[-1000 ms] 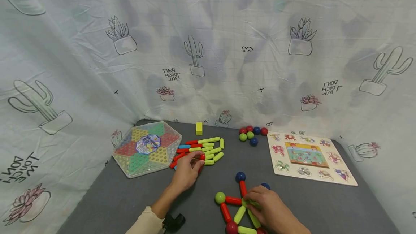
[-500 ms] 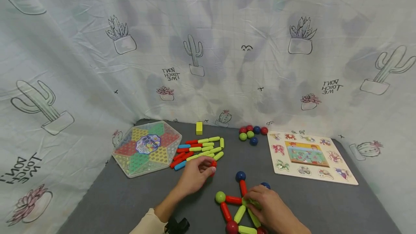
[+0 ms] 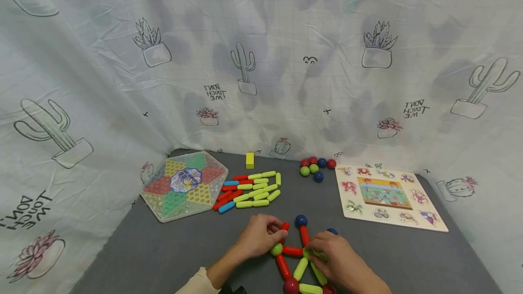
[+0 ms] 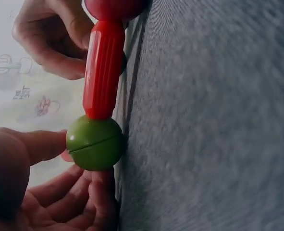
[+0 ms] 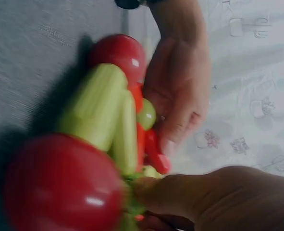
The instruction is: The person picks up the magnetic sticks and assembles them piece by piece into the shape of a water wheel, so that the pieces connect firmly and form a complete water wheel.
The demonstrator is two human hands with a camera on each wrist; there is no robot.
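My left hand (image 3: 259, 235) pinches a red magnetic rod (image 3: 284, 227) right at a green ball (image 3: 276, 249), the left corner of a frame of rods and balls. In the left wrist view its thumb and fingers surround this ball (image 4: 94, 143), and another red rod (image 4: 103, 70) runs up from it to a red ball. My right hand (image 3: 339, 260) grips the green middle ball (image 3: 306, 253), largely hidden by the fingers. From that ball spread red and yellow-green rods (image 3: 301, 268). A dark red ball (image 3: 291, 285) marks the near corner, a blue ball (image 3: 301, 220) the far end.
Loose red, blue and yellow-green rods (image 3: 256, 195) lie beyond the left hand. Several loose balls (image 3: 313, 168) and a yellow block (image 3: 249, 160) are at the back. A hexagonal game board (image 3: 185, 185) lies left, a wooden picture puzzle (image 3: 347, 208) right. A printed curtain surrounds the table.
My left hand has carried the red rod from the loose rods, rightward and nearer, to the green corner ball. The right hand has stayed on the middle of the frame.
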